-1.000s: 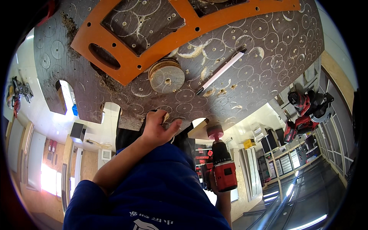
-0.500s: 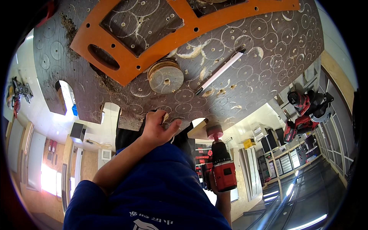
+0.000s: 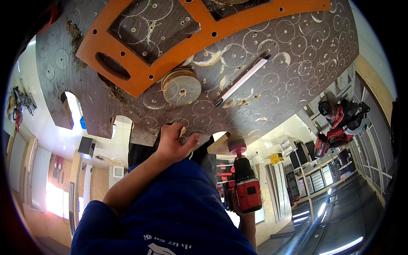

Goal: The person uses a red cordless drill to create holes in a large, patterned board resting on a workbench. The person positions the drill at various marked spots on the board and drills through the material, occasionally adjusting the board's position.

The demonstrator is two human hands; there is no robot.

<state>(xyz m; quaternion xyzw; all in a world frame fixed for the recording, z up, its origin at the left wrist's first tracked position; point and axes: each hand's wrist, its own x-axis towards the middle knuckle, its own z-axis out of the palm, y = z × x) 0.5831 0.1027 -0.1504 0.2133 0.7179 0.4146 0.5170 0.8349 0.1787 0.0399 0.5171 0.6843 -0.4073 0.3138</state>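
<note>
My right hand (image 3: 235, 203) is wrapped round the grip of a red and black cordless drill (image 3: 247, 193), its fingers largely hidden behind the tool. A round pinkish-red hole saw (image 3: 237, 147) sits in the chuck, close to the board's near edge. My left hand (image 3: 173, 143) rests at that same edge with fingers curled and the thumb held apart. A small tan bit of wood (image 3: 182, 131) shows beside its fingers; whether it is a loose piece or the board's edge I cannot tell. The dark board (image 3: 272, 108) is covered in ring marks and small holes.
On the board lie an orange curved template (image 3: 178, 51) with cutouts, a stack of round wooden discs (image 3: 182, 90), a white marking pen (image 3: 242, 80) and sawdust (image 3: 117, 91). Notches cut the board's near edge. Other red power tools (image 3: 340, 121) are at the right.
The board, template and discs sit very slightly shifted to the left in view. Both hands and the drill keep nearly the same place.
</note>
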